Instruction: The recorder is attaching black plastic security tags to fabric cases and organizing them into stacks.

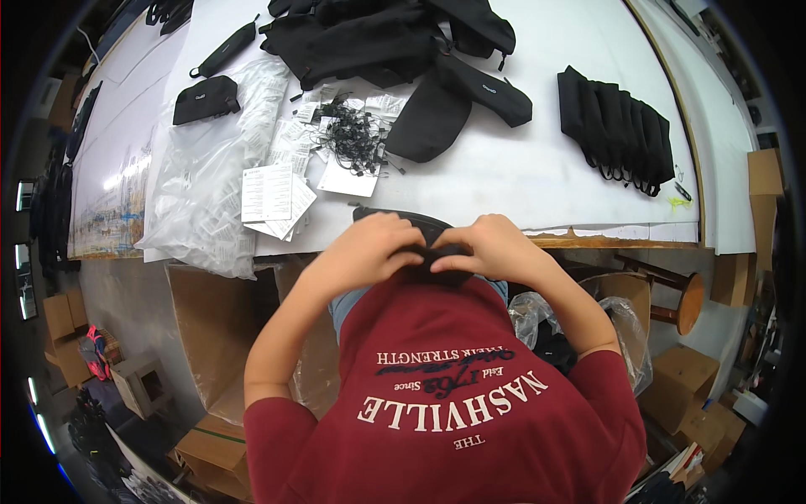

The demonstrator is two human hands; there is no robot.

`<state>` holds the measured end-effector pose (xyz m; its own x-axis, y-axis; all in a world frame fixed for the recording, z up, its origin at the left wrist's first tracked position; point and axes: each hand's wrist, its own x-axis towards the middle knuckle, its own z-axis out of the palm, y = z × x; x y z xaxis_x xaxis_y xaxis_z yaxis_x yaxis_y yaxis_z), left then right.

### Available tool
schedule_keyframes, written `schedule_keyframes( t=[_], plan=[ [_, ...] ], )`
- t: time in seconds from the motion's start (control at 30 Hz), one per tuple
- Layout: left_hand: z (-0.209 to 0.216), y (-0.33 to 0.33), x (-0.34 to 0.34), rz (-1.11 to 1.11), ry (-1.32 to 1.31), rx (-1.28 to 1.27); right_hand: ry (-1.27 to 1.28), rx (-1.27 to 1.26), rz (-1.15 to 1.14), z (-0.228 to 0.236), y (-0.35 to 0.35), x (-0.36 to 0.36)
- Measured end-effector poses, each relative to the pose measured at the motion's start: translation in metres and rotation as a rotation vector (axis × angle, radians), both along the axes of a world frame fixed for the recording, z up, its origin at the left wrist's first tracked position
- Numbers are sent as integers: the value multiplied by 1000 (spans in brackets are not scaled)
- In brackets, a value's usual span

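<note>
A black fabric pouch (430, 227) is held close to my body at the table's near edge. My left hand (376, 244) grips its left part, with the fingers curled over the cloth. On the other side, my right hand (489, 247) pinches the pouch between thumb and fingers. Much of the pouch is hidden behind my hands. Just beyond it, to the left, lie white printed cards (267, 195) in a small stack. A tangle of black tag cords (351, 136) rests on more white tags.
Black pouches (353, 42) are heaped at the back of the white table (537, 181). Several more pouches (613, 126) overlap in a row at right, near small snips (683, 191). A clear plastic bag (197, 197) of tags lies left. Cardboard boxes (210, 336) and a wooden stool (690, 304) stand below.
</note>
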<state>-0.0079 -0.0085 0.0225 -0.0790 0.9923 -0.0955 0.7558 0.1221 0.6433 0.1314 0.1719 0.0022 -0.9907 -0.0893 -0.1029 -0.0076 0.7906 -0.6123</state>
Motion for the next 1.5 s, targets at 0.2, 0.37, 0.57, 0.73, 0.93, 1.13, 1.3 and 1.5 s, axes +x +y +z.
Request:
schedule_keyframes(
  t=[0.2, 0.37, 0.57, 0.73, 0.93, 1.13, 1.3, 1.5],
  plan=[
    [-57, 70, -115, 794, -34, 342, 9, 2, 13, 4, 5, 18],
    [-102, 101, -153, 742, 447, 212, 273, 204, -99, 22, 17, 19],
    [-76, 105, -146, 756, 313, 347, 229, 353, -159, -10, 30, 21],
    [2, 77, -49, 556, -215, 636, 196, 342, -166, -9, 33, 16],
    [-29, 49, 9, 258, 247, 459, 155, 345, -154, -3, 34, 13],
    [-24, 39, 17, 449, 286, 526, 204, 328, -267, -8, 36, 14],
    [-48, 13, 42, 933, -438, 502, 367, 194, -352, -1, 32, 14],
    [-42, 23, 41, 906, -1166, 731, 362, -257, -423, 31, -6, -1]
  ],
)
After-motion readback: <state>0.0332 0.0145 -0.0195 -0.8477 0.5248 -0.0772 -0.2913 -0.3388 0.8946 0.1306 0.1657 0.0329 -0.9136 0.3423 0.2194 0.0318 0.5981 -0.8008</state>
